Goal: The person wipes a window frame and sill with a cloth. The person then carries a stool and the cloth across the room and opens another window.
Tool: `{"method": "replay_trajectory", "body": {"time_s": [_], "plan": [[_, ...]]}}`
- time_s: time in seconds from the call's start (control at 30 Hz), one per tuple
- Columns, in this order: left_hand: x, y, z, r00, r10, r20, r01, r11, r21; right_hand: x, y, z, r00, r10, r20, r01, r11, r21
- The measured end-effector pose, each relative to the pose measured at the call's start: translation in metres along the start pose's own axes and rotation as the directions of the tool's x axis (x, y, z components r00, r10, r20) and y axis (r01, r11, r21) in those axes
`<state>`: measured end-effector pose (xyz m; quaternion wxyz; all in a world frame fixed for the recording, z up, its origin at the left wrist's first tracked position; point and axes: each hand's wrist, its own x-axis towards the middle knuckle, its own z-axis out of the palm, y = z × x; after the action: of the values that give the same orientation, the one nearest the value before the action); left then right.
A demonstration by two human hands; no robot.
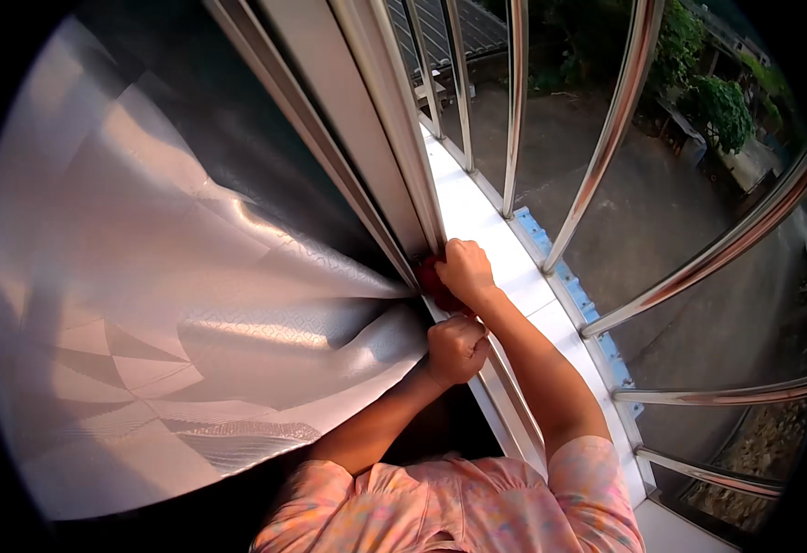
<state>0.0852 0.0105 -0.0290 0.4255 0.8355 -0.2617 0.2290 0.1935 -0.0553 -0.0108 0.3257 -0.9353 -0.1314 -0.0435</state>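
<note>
A dark red bunched thing (437, 282), probably cloth, lies against the window frame (383, 138). My right hand (466, 274) is closed on it, its fingers curled toward the frame edge. Just below, my left hand (459, 349) makes a fist beside the frame; what it grips, if anything, is hidden. A pale, shiny patterned curtain (237, 341) spreads to the left, and its folds draw together at the frame close to the red cloth.
Curved metal bars (606, 147) stand outside along a white tiled ledge (477, 212). A blue corrugated strip (565, 276) runs beyond the bars' feet. Far below are grey ground (588, 138) and green plants (721, 111).
</note>
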Motion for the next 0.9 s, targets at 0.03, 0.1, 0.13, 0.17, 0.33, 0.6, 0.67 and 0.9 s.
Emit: {"method": "replay_trajectory", "body": {"time_s": [0.03, 0.1, 0.13, 0.17, 0.33, 0.6, 0.67, 0.9], "plan": [[0.002, -0.001, 0.001, 0.999, 0.02, -0.033, -0.021, 1.0, -0.017, 0.002, 0.006, -0.006, 1.0, 0.018, -0.013, -0.018, 1.0, 0.004], [0.003, -0.002, 0.001, 1.0, 0.014, 0.002, -0.014, 1.0, 0.0, 0.004, 0.014, -0.028, 0.972, 0.149, 0.18, -0.186, 0.96, 0.211], [0.003, -0.002, 0.002, 1.0, 0.004, 0.005, -0.004, 1.0, 0.002, 0.001, 0.019, -0.044, 0.972, 0.146, 0.181, -0.203, 0.913, 0.354], [0.002, -0.002, 0.001, 1.0, -0.009, 0.007, 0.009, 1.0, 0.004, -0.002, 0.02, -0.059, 0.975, 0.158, 0.154, -0.209, 0.886, 0.415], [0.001, -0.003, 0.001, 0.999, -0.013, 0.04, 0.013, 1.0, 0.004, -0.013, 0.048, -0.062, 1.0, 0.007, -0.018, 0.003, 0.873, 0.488], [0.006, 0.002, 0.0, 0.999, 0.013, 0.051, -0.014, 1.0, 0.016, -0.062, 0.076, -0.04, 0.921, -0.383, 0.07, 0.378, 0.923, 0.072], [0.007, 0.004, -0.002, 0.998, 0.002, 0.063, -0.003, 1.0, 0.021, -0.071, 0.078, -0.032, 0.917, -0.393, 0.063, 0.391, 0.919, 0.045], [0.005, 0.0, -0.002, 0.998, 0.002, 0.058, -0.001, 1.0, -0.031, -0.035, 0.071, -0.012, 0.948, -0.307, 0.088, 0.316, 0.941, -0.12]]}}
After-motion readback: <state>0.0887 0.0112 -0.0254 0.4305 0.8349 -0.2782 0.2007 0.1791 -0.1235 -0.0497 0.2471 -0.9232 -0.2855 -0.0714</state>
